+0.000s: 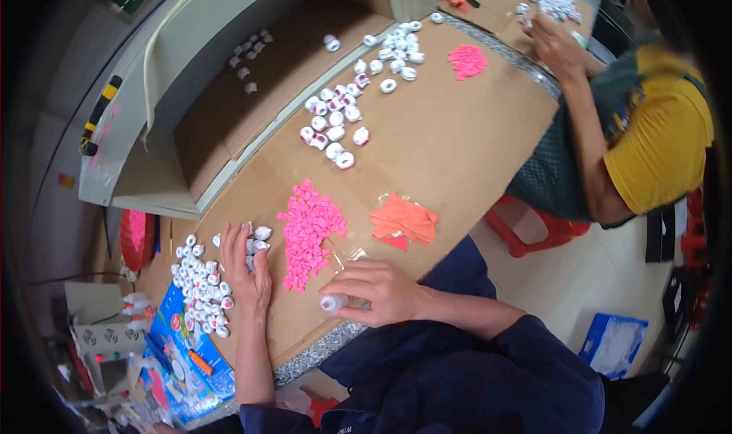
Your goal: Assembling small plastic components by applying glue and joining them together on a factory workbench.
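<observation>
My left hand (250, 274) lies on the cardboard-covered table, fingers stretched forward and thumb apart. Several small white rounded pieces (261, 233) sit at its fingertips and between thumb and fingers; how firmly it touches them is partly hidden. In my right hand (381, 293) is a small whitish bottle (333, 303), held low over the near table edge with its end pointing left. Between the hands and a little farther off spreads a pile of small bright pink pieces (309, 232). A larger group of white pieces (203, 289) with reddish marks lies left of my left hand.
Orange cloth-like pieces (404, 219) lie right of the pink pile. More white ring-like pieces (335, 118) stand farther back beside a shelf (252, 137). A blue printed sheet (187, 358) lies at left. On the right, a co-worker in a yellow sleeve (659, 144) handles white pieces.
</observation>
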Demonstrator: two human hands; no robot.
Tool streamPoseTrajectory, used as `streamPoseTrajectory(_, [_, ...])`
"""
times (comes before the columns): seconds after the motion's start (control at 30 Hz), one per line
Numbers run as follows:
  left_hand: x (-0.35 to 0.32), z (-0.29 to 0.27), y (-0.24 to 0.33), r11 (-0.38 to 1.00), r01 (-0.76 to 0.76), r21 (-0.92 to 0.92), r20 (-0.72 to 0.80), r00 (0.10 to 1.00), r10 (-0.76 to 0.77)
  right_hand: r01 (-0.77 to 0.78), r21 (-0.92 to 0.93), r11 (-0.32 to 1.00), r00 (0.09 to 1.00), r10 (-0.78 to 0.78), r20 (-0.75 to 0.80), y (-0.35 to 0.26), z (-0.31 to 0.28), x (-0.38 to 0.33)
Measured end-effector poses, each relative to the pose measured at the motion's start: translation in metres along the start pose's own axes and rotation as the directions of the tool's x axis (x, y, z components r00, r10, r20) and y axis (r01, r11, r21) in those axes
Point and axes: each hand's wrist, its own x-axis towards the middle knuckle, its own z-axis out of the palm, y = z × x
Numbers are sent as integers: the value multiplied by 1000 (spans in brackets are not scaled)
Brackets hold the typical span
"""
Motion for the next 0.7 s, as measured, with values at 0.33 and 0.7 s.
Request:
streamPoseTrajectory(0.33, [158, 58, 63, 988, -32, -148, 161, 985, 56, -8, -13, 1000, 1000, 9, 28, 3, -1, -7])
streamPoseTrajectory(0.7, [228, 127, 66, 891, -415, -184, 366, 812, 454, 7, -34, 999, 999, -8, -42, 8, -6, -15])
